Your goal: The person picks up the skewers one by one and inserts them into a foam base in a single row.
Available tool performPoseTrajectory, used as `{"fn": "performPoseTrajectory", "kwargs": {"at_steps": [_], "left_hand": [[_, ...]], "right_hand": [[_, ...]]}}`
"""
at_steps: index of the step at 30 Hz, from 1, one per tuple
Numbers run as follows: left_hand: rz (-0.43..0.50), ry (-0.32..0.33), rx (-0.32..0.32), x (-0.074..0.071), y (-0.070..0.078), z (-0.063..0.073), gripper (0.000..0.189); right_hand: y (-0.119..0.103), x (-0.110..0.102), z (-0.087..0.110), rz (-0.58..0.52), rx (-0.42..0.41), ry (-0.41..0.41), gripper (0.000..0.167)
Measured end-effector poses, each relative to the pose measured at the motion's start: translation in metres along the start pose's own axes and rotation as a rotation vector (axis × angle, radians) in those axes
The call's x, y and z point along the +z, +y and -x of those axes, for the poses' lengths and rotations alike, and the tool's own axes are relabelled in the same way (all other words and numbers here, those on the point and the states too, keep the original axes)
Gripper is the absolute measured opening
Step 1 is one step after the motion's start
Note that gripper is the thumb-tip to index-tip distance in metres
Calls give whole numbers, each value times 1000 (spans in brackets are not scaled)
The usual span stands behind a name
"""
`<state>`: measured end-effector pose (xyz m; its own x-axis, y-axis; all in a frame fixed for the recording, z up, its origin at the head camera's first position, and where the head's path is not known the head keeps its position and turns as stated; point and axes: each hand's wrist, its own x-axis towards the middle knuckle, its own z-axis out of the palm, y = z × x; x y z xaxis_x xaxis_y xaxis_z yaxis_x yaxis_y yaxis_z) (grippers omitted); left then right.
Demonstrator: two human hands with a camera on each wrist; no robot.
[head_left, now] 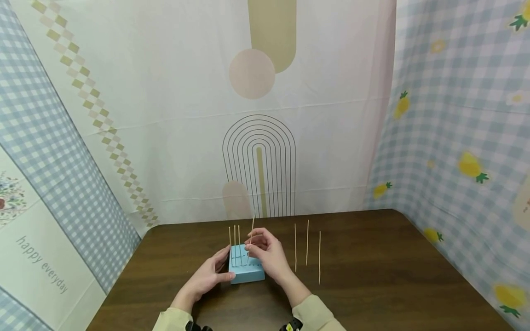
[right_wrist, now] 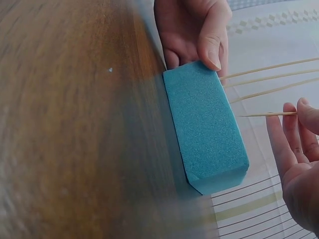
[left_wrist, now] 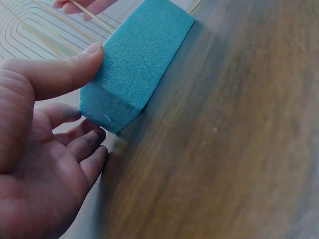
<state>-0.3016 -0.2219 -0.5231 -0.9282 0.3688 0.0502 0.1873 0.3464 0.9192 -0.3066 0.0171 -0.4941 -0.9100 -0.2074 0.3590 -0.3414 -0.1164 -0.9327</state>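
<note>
Steadying a blue block [head_left: 247,276] on the table [head_left: 372,280]: the left hand [head_left: 205,276] is clamped on its left end, thumb on the near side, fingers round the end. The right hand [head_left: 269,257] pinches a thin stick [right_wrist: 256,115] between thumb and fingertips over the block's top, lower tip pointing down. Whether that tip touches the block: cannot tell.

Three standing sticks [head_left: 235,236] rise close together, near upright, from the block's left part. Three loose sticks [head_left: 307,243] lie on the table to the right, well apart from the block.

Handling, judged by eye: block looks like foam, so light, slightly soft and apt to slide unless braced; best held low by its sides, off the top. Sticks look like wood, very light, fairly stiff, likely to bend or snap if pushed sideways. Best hold: a fingertip pinch low on the shaft, pressure kept along its length.
</note>
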Motion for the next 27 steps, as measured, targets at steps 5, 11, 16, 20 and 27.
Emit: {"fn": "performPoseTrajectory", "kwargs": {"at_steps": [5,11,16,20,27], "left_hand": [[-7,1,3,0,1,1,95],[-2,-3,2,-1,5,3,93],[4,2,-2,-1,6,4,93],[-5,6,-6,-1,5,3,94],[-31,10,-13,0,3,2,95]], "right_hand": [[1,1,0,8,-2,-12,27],[0,2,1,17,-1,-26,24],[-1,3,2,19,-6,-37,22],[0,4,1,20,-9,-46,24],[2,4,1,44,-24,-57,26]]}}
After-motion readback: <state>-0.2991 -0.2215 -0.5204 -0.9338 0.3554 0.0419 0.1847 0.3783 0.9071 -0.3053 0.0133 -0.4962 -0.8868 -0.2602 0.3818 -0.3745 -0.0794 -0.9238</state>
